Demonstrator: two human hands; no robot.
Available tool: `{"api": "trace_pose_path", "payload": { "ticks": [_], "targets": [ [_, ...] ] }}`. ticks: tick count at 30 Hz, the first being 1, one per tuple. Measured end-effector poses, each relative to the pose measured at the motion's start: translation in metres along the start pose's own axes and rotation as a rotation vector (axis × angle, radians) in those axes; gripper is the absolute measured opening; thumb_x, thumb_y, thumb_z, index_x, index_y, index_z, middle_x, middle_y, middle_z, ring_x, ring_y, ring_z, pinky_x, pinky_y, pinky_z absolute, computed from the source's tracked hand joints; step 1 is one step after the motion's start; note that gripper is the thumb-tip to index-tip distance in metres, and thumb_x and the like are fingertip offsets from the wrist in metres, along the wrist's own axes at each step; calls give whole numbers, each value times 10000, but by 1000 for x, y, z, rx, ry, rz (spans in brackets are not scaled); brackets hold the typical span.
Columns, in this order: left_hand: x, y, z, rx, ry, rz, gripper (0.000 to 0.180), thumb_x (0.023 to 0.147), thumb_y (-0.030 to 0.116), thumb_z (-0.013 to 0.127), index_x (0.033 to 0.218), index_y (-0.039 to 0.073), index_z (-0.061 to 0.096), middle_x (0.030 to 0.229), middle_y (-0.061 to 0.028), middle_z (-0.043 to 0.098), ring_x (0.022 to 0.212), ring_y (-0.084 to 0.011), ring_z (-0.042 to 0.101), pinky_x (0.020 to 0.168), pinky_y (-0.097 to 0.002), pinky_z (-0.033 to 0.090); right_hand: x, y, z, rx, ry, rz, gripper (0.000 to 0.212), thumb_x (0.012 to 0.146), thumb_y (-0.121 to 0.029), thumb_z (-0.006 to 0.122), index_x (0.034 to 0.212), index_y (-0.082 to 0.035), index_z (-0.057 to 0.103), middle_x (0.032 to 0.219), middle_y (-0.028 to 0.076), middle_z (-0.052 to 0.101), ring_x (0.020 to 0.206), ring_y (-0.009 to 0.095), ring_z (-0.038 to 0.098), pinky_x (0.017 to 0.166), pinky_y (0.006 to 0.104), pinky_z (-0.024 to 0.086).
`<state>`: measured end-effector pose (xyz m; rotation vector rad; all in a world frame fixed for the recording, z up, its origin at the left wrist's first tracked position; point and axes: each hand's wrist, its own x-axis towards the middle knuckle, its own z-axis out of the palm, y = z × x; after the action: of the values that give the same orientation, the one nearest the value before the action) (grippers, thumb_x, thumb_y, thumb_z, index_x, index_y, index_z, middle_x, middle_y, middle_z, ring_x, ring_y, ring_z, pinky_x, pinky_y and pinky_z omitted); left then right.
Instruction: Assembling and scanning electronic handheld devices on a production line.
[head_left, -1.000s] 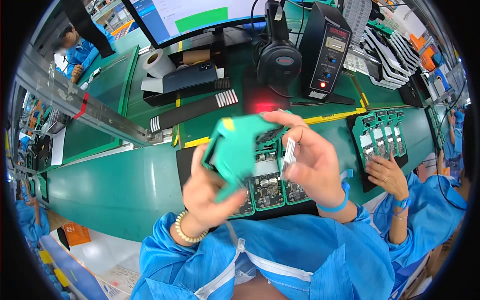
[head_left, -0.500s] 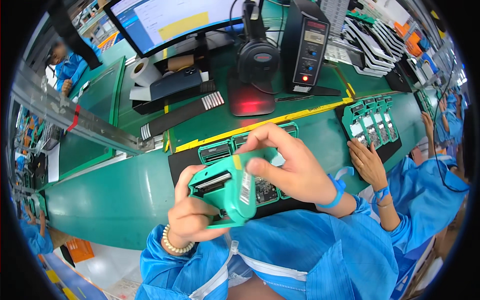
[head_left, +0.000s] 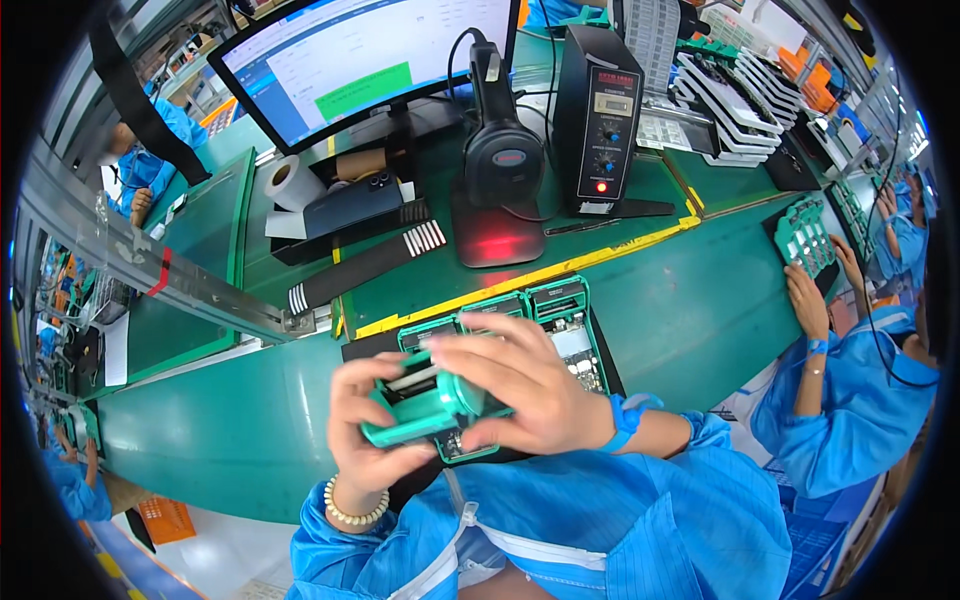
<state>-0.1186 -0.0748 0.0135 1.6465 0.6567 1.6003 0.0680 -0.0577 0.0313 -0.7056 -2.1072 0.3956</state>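
Note:
A green plastic housing (head_left: pixel 408 412) with a dark slotted opening is held up in front of my chest, slightly tilted. My left hand (head_left: pixel 368 420) grips its left side, thumb beneath. Around the right side curl the fingers of my right hand (head_left: pixel 530 390), a little blurred. Below and behind lies a black mat (head_left: pixel 610 372) carrying several similar housings; the right one (head_left: pixel 558 292) shows its circuit board. My hands hide much of the others.
Beyond the yellow-taped edge (head_left: pixel 520 285) stand a scanner (head_left: pixel 505 165) on its stand, a black control box (head_left: pixel 598 120) and a monitor (head_left: pixel 370 60). A metal post (head_left: pixel 215 290) rises at left. At right, a co-worker's hand (head_left: pixel 805 300) touches a green tray of boards (head_left: pixel 803 235).
The housing has turned and dropped slightly to the left, with my right hand following. On the monitor, a yellow block became green. The co-worker's boards moved off to the right.

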Motion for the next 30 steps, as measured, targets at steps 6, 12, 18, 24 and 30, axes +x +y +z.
{"api": "trace_pose_path", "payload": {
  "ticks": [6,12,18,24,30],
  "targets": [
    [-13,-28,-58,155,383,-102,456,781,427,541,1017,73,377,984,-131,461,910,-210,479,786,-318,410,-11,67,-60,-95,501,365,376,744,-179,589,1074,-16,512,1025,107,541,895,208,513,789,329,385],
    [-54,-59,-99,375,288,-391,222,858,164,412,1035,30,414,1004,-110,476,928,-173,460,840,-284,363,-42,193,-136,-135,993,767,287,763,-246,590,883,13,614,744,53,588,680,114,509,598,243,402],
    [-54,-63,-87,638,371,-518,238,835,32,373,1064,8,432,1106,-130,449,1028,-202,421,894,-317,322,-21,212,-137,204,942,909,327,763,-332,590,858,-21,624,664,6,532,514,65,422,433,189,281],
    [-10,-50,-39,743,-158,-422,491,731,66,592,1161,-22,371,1142,-165,437,1035,-245,454,877,-332,355,-16,219,-134,209,1004,949,269,731,-256,632,771,10,619,592,18,527,477,72,406,439,208,308],
    [15,-58,-33,227,-308,-907,411,674,62,667,1002,5,427,909,-74,519,853,-122,491,748,-260,399,-1,181,-95,634,1094,676,196,748,-183,571,608,-59,512,498,-49,380,418,45,313,385,207,206]
  ]
}}
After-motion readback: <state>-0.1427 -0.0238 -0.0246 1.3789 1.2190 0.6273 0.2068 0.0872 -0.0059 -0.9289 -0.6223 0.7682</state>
